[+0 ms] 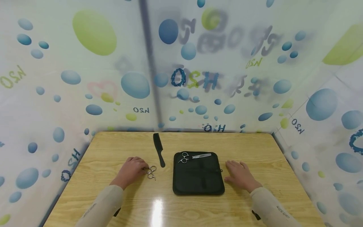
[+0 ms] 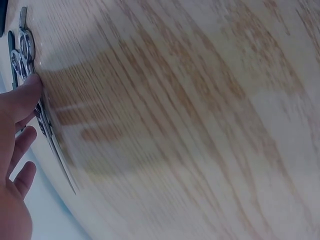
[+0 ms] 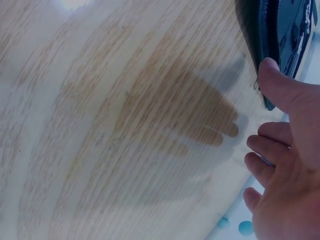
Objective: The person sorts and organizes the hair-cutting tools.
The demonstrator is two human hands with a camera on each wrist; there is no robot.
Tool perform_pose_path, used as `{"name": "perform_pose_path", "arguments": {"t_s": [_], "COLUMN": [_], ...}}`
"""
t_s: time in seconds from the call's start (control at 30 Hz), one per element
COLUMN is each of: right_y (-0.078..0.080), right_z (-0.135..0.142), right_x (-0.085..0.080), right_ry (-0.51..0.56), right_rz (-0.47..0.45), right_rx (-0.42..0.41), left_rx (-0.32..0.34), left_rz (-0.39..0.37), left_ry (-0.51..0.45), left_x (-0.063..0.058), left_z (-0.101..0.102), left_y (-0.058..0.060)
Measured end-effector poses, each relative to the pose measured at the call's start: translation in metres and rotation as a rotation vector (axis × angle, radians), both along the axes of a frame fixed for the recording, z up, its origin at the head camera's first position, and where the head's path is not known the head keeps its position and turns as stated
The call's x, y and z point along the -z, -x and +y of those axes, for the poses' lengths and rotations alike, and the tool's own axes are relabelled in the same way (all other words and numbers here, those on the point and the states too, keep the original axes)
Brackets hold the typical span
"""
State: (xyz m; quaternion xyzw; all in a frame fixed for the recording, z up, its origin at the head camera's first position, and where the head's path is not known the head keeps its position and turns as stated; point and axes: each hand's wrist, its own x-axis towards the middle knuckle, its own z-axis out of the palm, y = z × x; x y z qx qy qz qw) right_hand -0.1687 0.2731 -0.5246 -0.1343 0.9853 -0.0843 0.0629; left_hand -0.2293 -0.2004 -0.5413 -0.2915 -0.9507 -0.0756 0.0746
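Observation:
My left hand [image 1: 132, 170] pinches a pair of silver scissors [image 1: 151, 172] by the middle, left of the black case. In the left wrist view the thumb lies against the scissors [image 2: 44, 117], whose pointed blade extends past the fingers. A black comb [image 1: 158, 149] with a handle lies between that hand and the case. The square black zip case [image 1: 198, 179] carries a second pair of silver scissors, apparently thinning scissors [image 1: 202, 155], along its far side. Beside the case's right edge, my right hand [image 1: 239, 175] has its fingers extended and holds nothing; its thumb is close to the case [image 3: 270, 45].
Everything rests on a light wood-grain table [image 1: 244, 142]. A pale sheet wall [image 1: 113, 69] with blue and green dots rises behind the far edge and along both sides.

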Motion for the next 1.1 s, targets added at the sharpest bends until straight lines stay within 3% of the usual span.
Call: {"name": "perform_pose_path", "arguments": {"t_s": [0.4,1.1], "right_y": [-0.0029,-0.0045], "right_z": [-0.0029,0.0022], "right_x": [-0.0076,-0.0041], "right_ry": [0.024,0.013], "right_rz": [-0.007,0.012], "right_rx": [0.011,0.006], "left_rx": [0.011,-0.017], "left_rz": [0.002,-0.002], "left_ry": [-0.034,-0.028], "left_x": [-0.0030,0.0050], "left_z": [0.0022,-0.0012], "left_y": [-0.0032,-0.0042]}}
